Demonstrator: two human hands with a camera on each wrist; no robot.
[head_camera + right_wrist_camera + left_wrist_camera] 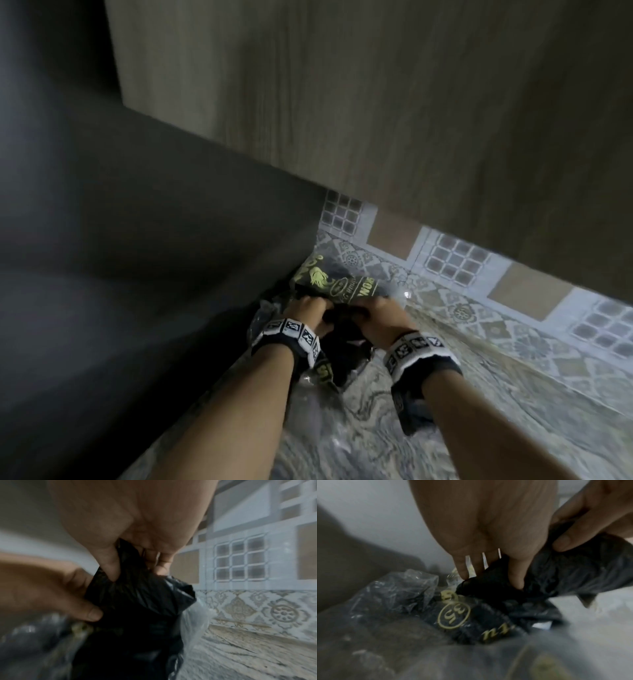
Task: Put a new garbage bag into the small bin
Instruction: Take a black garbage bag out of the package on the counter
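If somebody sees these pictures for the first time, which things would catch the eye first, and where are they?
First, the two hands at the lower middle of the head view: the left hand and the right hand both pinch a crumpled black garbage bag. Just beyond them lies a clear plastic package with gold print, on the marbled floor against a dark panel. The patterned tile wall on the right is the brightest part.
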